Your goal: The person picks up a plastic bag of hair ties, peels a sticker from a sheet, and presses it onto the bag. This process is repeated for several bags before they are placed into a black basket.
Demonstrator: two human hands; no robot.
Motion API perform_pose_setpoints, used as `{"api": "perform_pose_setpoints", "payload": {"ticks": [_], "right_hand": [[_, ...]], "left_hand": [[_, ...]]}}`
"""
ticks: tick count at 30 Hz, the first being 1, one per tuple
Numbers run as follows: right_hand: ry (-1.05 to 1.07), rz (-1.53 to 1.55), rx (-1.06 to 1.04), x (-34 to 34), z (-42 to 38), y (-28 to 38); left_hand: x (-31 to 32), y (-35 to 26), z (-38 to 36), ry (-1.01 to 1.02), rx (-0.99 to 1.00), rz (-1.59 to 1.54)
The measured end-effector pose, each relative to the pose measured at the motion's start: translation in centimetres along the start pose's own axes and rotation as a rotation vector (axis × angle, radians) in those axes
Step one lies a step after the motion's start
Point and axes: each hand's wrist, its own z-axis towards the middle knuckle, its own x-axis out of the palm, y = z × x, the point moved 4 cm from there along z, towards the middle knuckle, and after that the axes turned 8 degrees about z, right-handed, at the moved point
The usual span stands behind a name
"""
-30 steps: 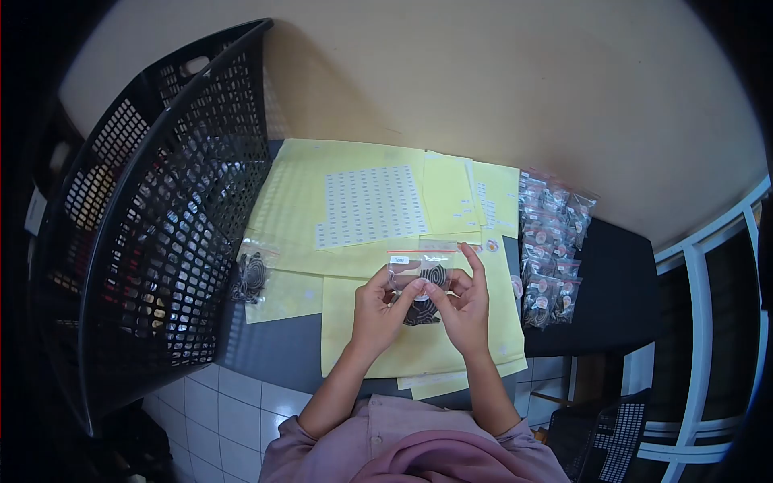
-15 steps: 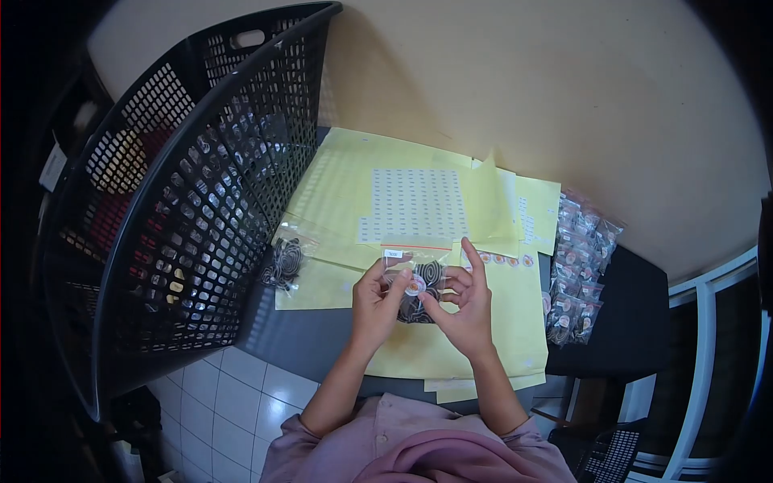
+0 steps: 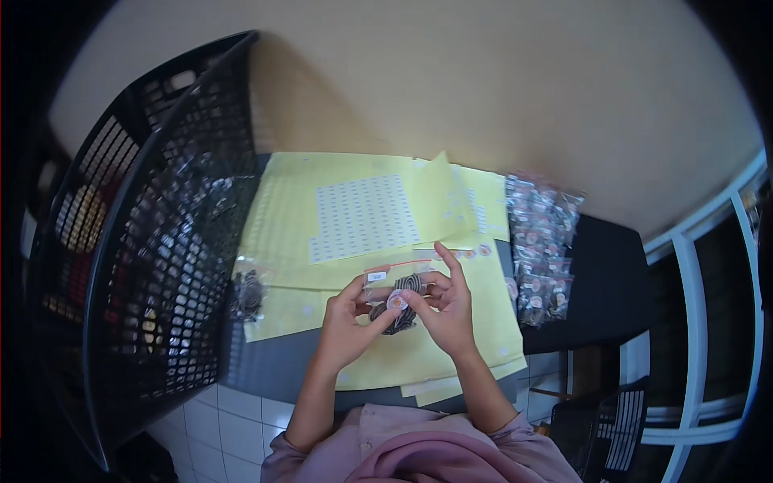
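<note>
Between my two hands is a small clear bag (image 3: 409,282) with a red seal line, a white label at its upper left and dark patterned coils inside. My left hand (image 3: 349,326) grips its left side. My right hand (image 3: 445,314) grips the right side, thumb on a round sticker (image 3: 397,300) on the bag's front, index finger raised. Beyond the hands, a sheet of small printed labels (image 3: 362,217) lies on yellow paper (image 3: 278,193). More round stickers (image 3: 485,250) are right of the hands.
A tall black perforated basket (image 3: 173,233) stands at the left. Beside it lies another filled bag (image 3: 251,294). Several filled bags (image 3: 543,249) are laid out at the right on the dark table (image 3: 608,290). A black slatted object (image 3: 620,419) is at lower right.
The view has shifted, so the table scene sits further left. The bag in my hands is now tilted, and my left thumb has come off the sticker to a lower place.
</note>
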Motion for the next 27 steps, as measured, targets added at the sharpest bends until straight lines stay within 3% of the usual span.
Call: {"api": "perform_pose_setpoints", "payload": {"ticks": [9,13,15,20,22,23,25,27], "right_hand": [[-0.065,-0.001,0.007,-8.6,-3.4,1.9],[-0.254,-0.005,-0.094,-16.0,-4.4,3.3],[-0.455,-0.027,-0.213,-21.8,-3.5,5.1],[-0.648,-0.077,-0.291,-39.6,0.2,3.3],[-0.674,-0.258,-0.164,-44.1,2.1,0.8],[-0.674,-0.281,-0.085,-45.3,3.0,-0.7],[-0.646,-0.263,-0.072,-46.9,5.0,-3.6],[-0.613,-0.290,0.003,-47.7,6.6,-5.6]], "left_hand": [[8.2,-0.7,1.3,0.135,0.058,-0.060],[11.3,-2.3,1.5,0.232,0.171,-0.029],[9.3,-2.2,1.8,0.035,0.261,0.257],[-1.4,1.8,-1.4,-0.719,0.044,0.763],[-5.5,3.8,-3.8,-0.883,0.039,1.118],[-6.9,4.7,-4.6,-0.888,0.036,1.118],[-9.4,6.1,-6.1,-0.961,-0.182,1.286],[-11.0,7.5,-6.4,-0.933,-0.208,1.310]]}}
